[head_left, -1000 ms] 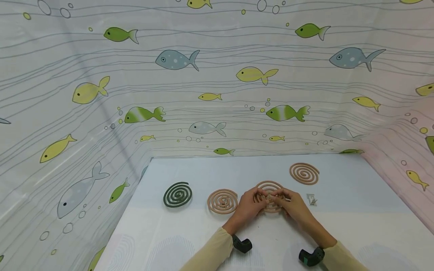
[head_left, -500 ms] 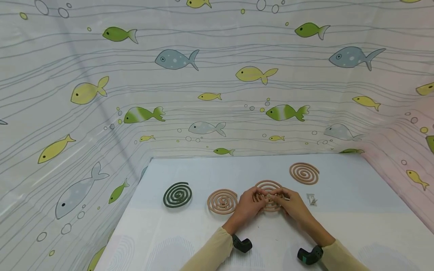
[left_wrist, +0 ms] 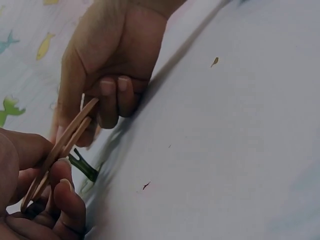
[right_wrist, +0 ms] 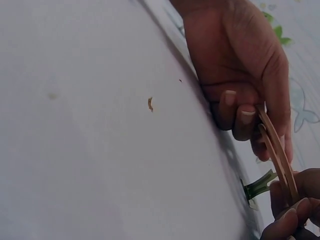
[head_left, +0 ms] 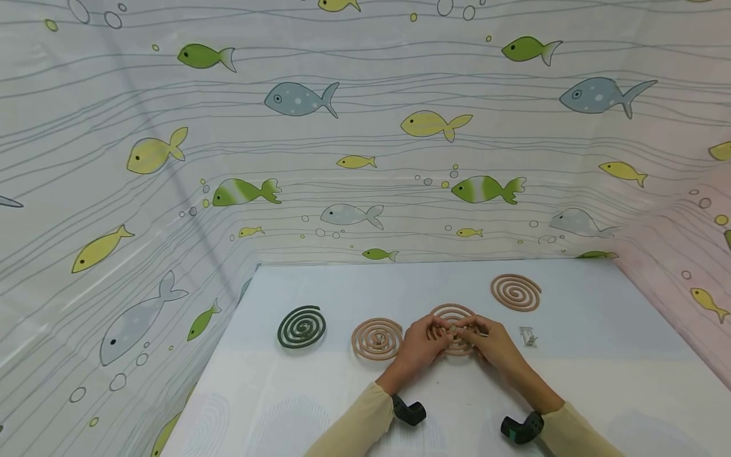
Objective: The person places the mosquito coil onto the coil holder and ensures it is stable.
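A brown mosquito coil [head_left: 451, 306] is held between both hands, slightly raised. My left hand [head_left: 421, 344] pinches it from the left, and my right hand [head_left: 495, 346] pinches it from the right. Fingertips of both meet near the coil's centre, hiding part of it. Seen edge-on in the left wrist view, the coil [left_wrist: 70, 135] shows separated rings. Below it stands a small dark-green forked piece [left_wrist: 83, 165], perhaps a coil stand. To the left, beside my left hand, another brown coil [head_left: 365, 355] sits with a small metal stand at its centre.
A dark green coil [head_left: 301, 346] is farther left. At the back right lies another brown coil [head_left: 516, 276]. A small metal stand [head_left: 528, 337] lies right of my right hand. Tiny crumbs [right_wrist: 151, 104] dot the white table [head_left: 274, 406]; fish-patterned sheets [head_left: 354, 184] surround it.
The head view has shifted slightly. The coil between the hands tips up a little, and the fingertips at its centre shift slightly. The other coils stay in place.
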`<state>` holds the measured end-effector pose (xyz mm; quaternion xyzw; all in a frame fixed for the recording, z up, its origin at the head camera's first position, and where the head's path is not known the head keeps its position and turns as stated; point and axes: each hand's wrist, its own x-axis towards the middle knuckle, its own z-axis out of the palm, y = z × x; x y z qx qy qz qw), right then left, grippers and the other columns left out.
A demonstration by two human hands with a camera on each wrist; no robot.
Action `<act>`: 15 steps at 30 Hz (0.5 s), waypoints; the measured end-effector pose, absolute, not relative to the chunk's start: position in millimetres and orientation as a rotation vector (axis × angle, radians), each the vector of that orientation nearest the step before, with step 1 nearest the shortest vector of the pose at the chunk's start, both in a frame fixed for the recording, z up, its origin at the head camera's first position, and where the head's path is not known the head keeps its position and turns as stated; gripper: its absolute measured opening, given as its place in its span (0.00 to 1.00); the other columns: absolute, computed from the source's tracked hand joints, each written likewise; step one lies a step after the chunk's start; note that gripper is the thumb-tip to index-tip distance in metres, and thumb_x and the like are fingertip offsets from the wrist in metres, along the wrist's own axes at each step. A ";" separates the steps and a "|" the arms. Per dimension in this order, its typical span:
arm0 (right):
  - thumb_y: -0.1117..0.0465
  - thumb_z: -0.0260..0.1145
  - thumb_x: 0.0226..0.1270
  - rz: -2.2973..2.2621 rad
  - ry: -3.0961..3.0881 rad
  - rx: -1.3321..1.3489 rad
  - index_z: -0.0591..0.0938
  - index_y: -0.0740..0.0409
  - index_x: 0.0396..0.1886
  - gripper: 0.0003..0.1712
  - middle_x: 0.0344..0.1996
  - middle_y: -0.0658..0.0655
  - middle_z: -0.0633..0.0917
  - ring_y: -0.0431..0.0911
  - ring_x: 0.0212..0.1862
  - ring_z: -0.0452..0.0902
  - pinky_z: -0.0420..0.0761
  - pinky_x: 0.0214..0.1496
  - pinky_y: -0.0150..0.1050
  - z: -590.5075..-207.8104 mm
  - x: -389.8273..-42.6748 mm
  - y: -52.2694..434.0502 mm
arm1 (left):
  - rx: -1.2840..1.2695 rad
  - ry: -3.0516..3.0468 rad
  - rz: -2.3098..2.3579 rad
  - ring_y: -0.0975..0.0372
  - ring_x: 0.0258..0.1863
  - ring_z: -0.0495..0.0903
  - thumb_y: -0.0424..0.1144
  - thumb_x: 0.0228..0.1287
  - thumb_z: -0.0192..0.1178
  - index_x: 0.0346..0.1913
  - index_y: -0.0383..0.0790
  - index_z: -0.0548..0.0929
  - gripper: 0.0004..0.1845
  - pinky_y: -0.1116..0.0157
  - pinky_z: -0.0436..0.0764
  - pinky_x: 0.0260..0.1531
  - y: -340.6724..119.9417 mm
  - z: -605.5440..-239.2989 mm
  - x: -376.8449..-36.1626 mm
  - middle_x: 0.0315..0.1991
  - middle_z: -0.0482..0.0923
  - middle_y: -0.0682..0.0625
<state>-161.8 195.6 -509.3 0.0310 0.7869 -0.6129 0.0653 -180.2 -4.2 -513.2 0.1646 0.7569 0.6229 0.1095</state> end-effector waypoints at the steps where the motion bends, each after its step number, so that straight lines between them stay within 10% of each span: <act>1: 0.49 0.72 0.70 -1.849 2.373 0.095 0.85 0.56 0.53 0.19 0.31 0.56 0.83 0.39 0.18 0.63 0.67 0.19 0.34 -509.5 -162.0 195.5 | 0.481 2.225 1.829 0.68 0.15 0.72 0.36 0.70 0.66 0.51 0.42 0.83 0.10 0.72 0.71 0.16 -4.2 -513.0 -180.2 0.21 0.77 0.55; 15: 0.50 0.71 0.71 -1.855 2.380 0.081 0.85 0.57 0.53 0.19 0.33 0.57 0.83 0.40 0.19 0.63 0.69 0.20 0.35 -507.5 -160.9 194.9 | 0.509 2.262 1.811 0.68 0.15 0.73 0.37 0.70 0.66 0.51 0.43 0.84 0.09 0.72 0.71 0.16 -4.9 -513.3 -180.1 0.22 0.78 0.56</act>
